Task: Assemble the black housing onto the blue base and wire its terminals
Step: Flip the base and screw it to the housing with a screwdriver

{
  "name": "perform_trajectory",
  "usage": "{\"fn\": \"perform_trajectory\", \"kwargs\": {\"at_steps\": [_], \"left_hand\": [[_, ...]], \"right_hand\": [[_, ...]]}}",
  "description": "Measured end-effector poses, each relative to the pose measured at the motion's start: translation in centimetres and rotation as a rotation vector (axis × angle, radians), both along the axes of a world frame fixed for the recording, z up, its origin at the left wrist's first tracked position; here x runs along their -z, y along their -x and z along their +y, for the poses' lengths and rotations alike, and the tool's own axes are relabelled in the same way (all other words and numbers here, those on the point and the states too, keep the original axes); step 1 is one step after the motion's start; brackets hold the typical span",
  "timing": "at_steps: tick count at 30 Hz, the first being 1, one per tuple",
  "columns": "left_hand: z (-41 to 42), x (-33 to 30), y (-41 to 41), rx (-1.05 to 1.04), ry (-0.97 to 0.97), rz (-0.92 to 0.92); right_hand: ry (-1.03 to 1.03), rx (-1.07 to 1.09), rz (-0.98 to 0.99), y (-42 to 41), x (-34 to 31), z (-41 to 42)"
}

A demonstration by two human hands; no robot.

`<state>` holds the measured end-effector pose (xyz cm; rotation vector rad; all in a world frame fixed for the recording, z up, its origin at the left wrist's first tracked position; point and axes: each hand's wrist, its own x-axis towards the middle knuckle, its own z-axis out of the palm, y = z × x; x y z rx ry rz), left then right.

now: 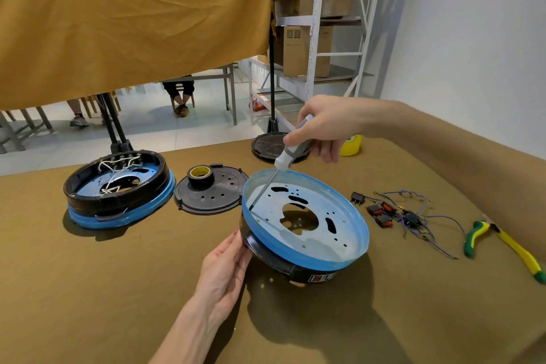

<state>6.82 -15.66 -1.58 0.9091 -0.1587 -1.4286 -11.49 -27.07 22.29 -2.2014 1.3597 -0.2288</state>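
1. Between the two hands, the blue base (307, 216) sits tilted on the black housing (274, 257), both on the table (118, 289).
2. Left hand (227, 269): fingers relaxed and nearly straight, resting against the housing's near-left wall.
3. Right hand (322, 130): fingers curled round the screwdriver (291, 151) handle; its shaft slants down from them, tip on the base's inner floor near the left rim.
4. Right of the base, apart from both hands, lie the switches with wires (396, 213).

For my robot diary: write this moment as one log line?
right hand: holds screwdriver, tip in blue base | left hand: steadies black housing
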Motion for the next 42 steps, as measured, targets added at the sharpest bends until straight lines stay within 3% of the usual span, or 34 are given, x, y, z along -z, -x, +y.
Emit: {"fn": "perform_trajectory", "kwargs": {"at_steps": [6, 13, 19, 25, 32, 42], "left_hand": [[-0.1, 0.5, 0.4, -0.034, -0.004, -0.082], [-0.1, 0.6, 0.4, -0.026, 0.011, -0.107], [0.0, 0.5, 0.4, -0.016, 0.026, -0.13], [0.0, 0.4, 0.6, -0.027, 0.019, -0.089], [-0.2, -0.1, -1.3, 0.067, 0.055, -0.261], [-1.1, -2.0, -0.8, 0.218, 0.084, -0.504]], "right_hand": [[0.192, 0.06, 0.174, -0.6, 0.2, 0.4], [0.297, 0.089, 0.224, -1.5, 0.4, -0.2], [0.006, -0.055, 0.001, -1.7, -1.0, -0.5], [0.296, 0.0, 0.134, -2.5, 0.0, -0.1], [0.316, 0.018, 0.028, -2.0, 0.8, -0.7], [0.171, -0.116, -0.097, 1.7, 2.8, 1.4]]}}
